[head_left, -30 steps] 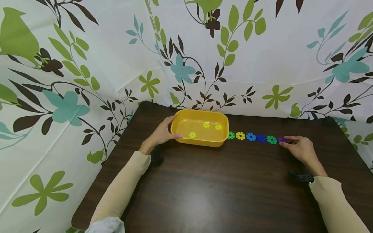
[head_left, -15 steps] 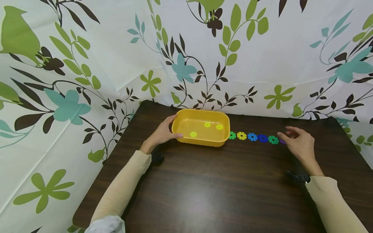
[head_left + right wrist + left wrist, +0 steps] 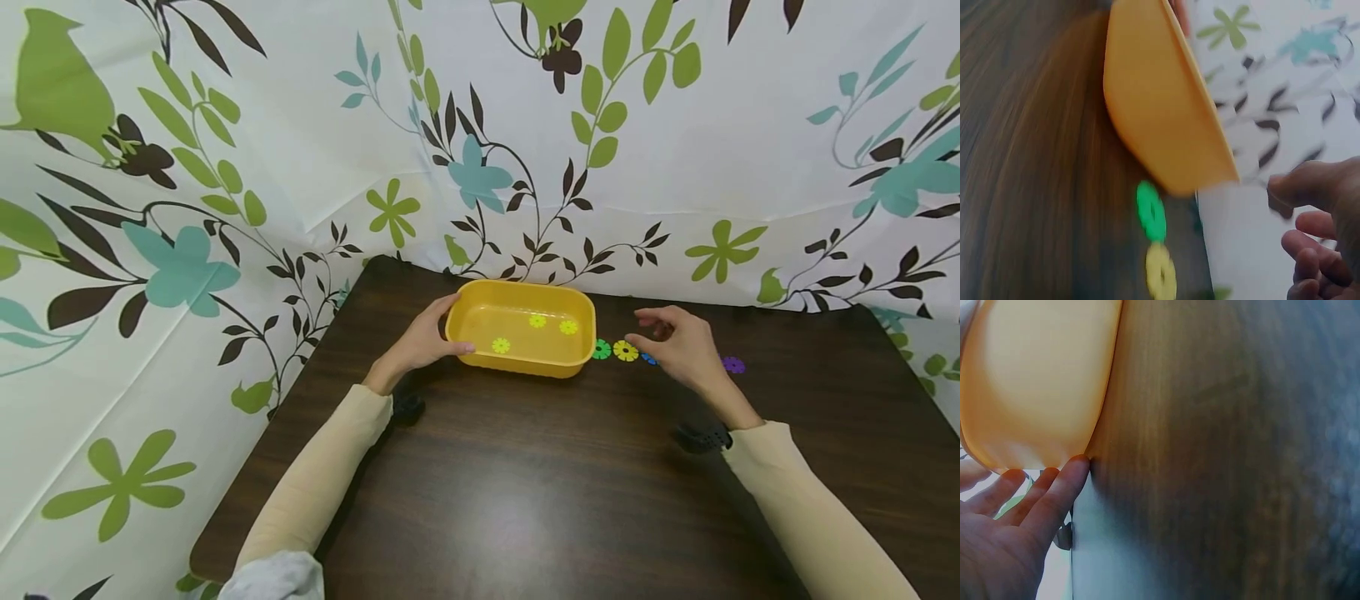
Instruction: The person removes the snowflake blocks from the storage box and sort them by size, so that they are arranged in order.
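Observation:
A yellow plastic basin (image 3: 525, 367) stands near the table's back edge. My left hand (image 3: 423, 340) grips its left end, thumb at the near side. In the left wrist view, that hand's fingertips meet the basin's end wall (image 3: 1035, 394). Three yellow flower-shaped discs (image 3: 501, 345) lie inside. To the basin's right runs a row of discs: green (image 3: 602, 349), yellow (image 3: 626, 350), a partly covered blue one (image 3: 648, 358) and purple (image 3: 733, 365). Others in the row are hidden behind my right hand (image 3: 684, 346), which hovers over them with loosely bent fingers, holding nothing.
The dark wooden table (image 3: 570, 483) reaches back to a white curtain (image 3: 645, 183) printed with leaves, flowers and birds. A black band (image 3: 701, 437) with a device is on the right wrist.
My right hand has let go of the purple disc, lifted, and moved left along the row toward the basin. My left hand has stayed on the basin.

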`<state>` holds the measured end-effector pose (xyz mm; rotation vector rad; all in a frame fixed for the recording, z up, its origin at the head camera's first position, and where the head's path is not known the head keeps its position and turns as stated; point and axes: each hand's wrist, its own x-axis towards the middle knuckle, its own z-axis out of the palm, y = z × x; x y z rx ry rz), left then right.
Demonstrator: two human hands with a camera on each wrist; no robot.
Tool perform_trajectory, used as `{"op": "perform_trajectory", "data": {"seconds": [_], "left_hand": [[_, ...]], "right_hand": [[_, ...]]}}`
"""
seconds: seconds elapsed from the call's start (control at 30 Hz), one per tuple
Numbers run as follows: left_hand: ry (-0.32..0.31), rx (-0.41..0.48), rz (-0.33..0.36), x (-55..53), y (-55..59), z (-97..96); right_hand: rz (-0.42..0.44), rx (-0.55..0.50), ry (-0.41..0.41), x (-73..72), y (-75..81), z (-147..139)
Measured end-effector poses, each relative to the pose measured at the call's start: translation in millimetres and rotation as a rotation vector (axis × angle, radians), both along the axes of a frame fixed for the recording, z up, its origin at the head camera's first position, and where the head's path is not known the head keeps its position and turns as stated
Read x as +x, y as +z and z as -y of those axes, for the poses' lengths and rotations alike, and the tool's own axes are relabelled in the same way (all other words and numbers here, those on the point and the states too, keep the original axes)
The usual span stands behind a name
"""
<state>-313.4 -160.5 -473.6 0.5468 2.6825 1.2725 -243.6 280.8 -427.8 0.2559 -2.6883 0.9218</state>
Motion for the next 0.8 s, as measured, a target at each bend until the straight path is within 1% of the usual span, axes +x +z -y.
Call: {"op": "perform_trajectory", "data": {"seconds": [0.2, 0.3, 0.5, 0.6, 0.73, 0.8], "left_hand": [[0.004, 0.002, -0.003, -0.1, 0.4, 0.5], [-0.006, 0.007, 0.002, 0.1, 0.0, 0.0], [-0.005, 0.007, 0.002, 0.5, -0.6, -0.6], [-0.003, 0.012, 0.003, 0.8, 0.3, -0.5], [-0.002, 0.012, 0.002, 0.8, 0.8, -0.6], [0.002, 0.012, 0.001, 0.6, 0.7, -0.6]], "right_hand": [[0.066, -0.013, 0.143, -14.7, 4.6, 46.2], [0.084, 0.020, 0.215, -21.8, 4.5, 66.3], [0.166, 0.083, 0.347, -36.7, 4.7, 103.9], [0.213, 0.120, 0.384, -45.5, 3.6, 120.9], [0.270, 0.185, 0.398, -57.1, 2.1, 139.6], [0.299, 0.198, 0.409, -61.5, 1.8, 147.3]]}}
